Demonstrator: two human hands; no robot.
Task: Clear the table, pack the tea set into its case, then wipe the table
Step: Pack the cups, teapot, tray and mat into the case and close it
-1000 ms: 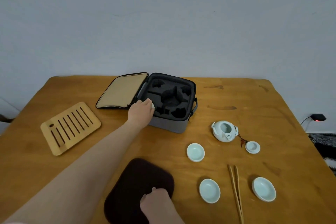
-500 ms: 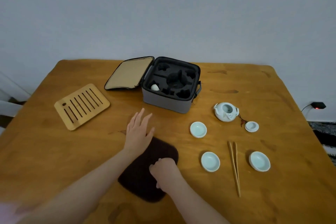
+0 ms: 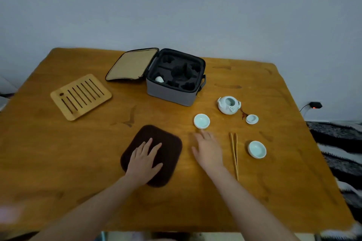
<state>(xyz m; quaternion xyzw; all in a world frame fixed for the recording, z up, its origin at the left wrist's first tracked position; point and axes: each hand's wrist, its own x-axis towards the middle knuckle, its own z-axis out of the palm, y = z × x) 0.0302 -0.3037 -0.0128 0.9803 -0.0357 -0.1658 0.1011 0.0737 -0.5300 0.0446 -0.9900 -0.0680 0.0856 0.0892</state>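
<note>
The grey tea-set case (image 3: 172, 95) stands open at the back of the wooden table (image 3: 58, 152), with one white cup (image 3: 159, 79) in its black foam. My left hand (image 3: 145, 159) rests flat on the dark brown cloth (image 3: 168, 143), fingers spread. To the right, my right hand (image 3: 207, 149) is blurred, palm down with fingers stretched out, just below a pale cup (image 3: 201, 121). It hides the spot where another cup stood. A further cup (image 3: 257, 149) sits right of the bamboo tongs (image 3: 234, 152). The lidless teapot (image 3: 228, 104) and its lid (image 3: 252, 119) lie further back.
A slatted bamboo tray (image 3: 80, 96) lies at the left. The case's flap (image 3: 131, 64) lies open on the table beside it. A plug with a red light (image 3: 315, 105) sits on the right wall, above a dark patterned rug (image 3: 340, 143).
My left hand left a cup in the case and came back onto the cloth. My right hand moved off the cloth to the right, over the near-middle cup. My head moved back.
</note>
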